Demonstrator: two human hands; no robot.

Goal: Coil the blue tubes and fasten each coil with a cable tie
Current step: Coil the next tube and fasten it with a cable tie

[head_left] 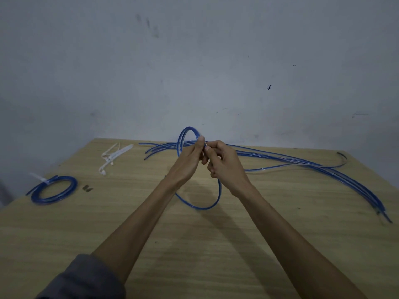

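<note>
My left hand (pixel 190 160) and my right hand (pixel 224 165) meet above the middle of the wooden table (pixel 129 223). Both grip a loose coil of blue tube (pixel 207 207) whose loops rise above and hang below the hands. A thin white cable tie (pixel 206 145) shows between the fingertips of both hands. A finished blue coil (pixel 54 189) with a white tie on it lies at the left. Several straight blue tubes (pixel 313 164) lie across the back and right of the table.
A pile of white cable ties (pixel 112 157) lies at the back left. A small dark scrap (pixel 87 188) sits beside the finished coil. A grey wall (pixel 194 61) stands right behind the table's far edge.
</note>
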